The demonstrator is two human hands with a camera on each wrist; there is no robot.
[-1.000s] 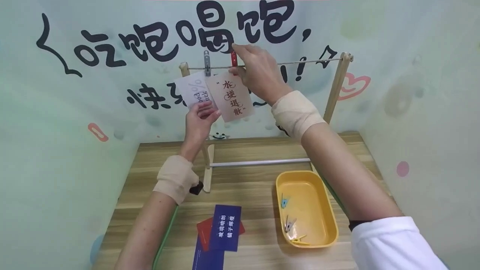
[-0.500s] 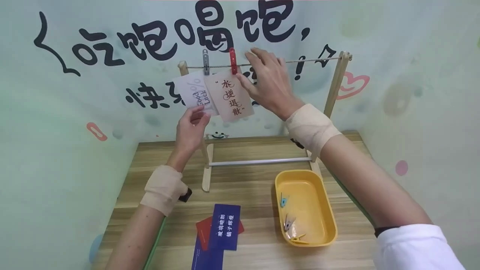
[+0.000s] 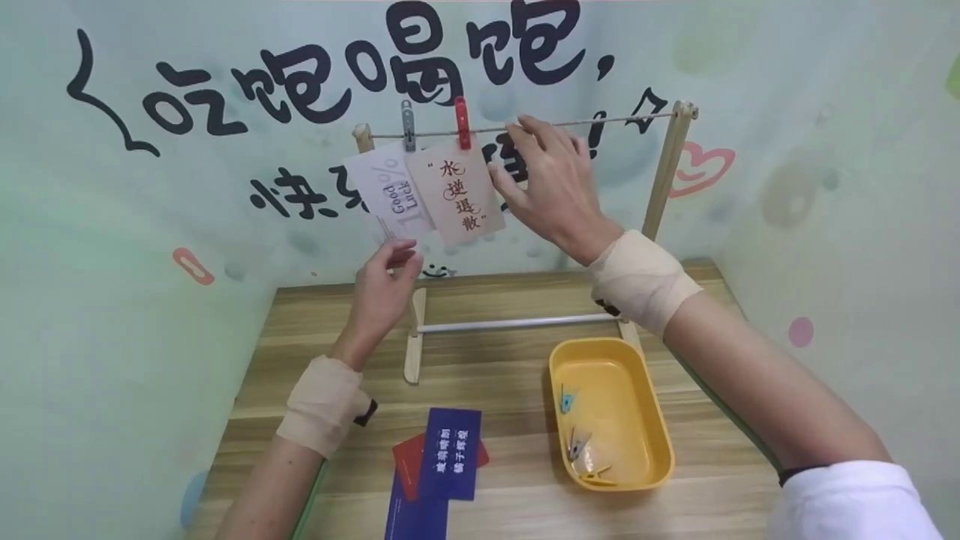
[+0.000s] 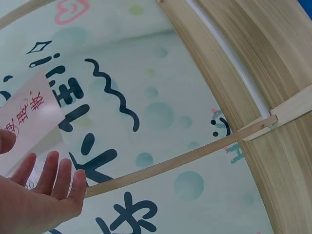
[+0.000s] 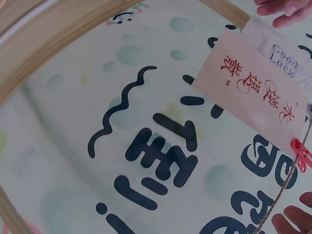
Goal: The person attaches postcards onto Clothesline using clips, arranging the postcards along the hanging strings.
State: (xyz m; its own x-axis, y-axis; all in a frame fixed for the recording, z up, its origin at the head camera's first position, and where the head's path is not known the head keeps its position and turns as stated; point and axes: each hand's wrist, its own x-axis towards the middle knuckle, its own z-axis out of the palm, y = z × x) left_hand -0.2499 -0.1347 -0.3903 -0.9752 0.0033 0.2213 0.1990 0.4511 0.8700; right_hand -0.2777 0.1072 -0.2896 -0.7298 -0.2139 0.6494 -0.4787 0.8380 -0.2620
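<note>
Two cards hang side by side from a string. A grey clothespin clips the white "Good Luck" card; a red clothespin clips the pinkish card with red-brown characters, which overlaps the white one. Just below the white card is my left hand, fingers loosely bent and holding nothing. My right hand hovers right of the pinkish card, fingers spread and relaxed, nothing in its grasp. In the right wrist view the red clothespin bites the card's corner at the string.
A wooden frame with a metal lower bar carries the string. At the front right stands a yellow basin holding blue, grey and yellow clothespins. Blue cards and a red card lie stacked on the table.
My right hand has let go of the red clothespin and moved right and down. The left hand has drawn down off the white card. Both cards stay hanging.
</note>
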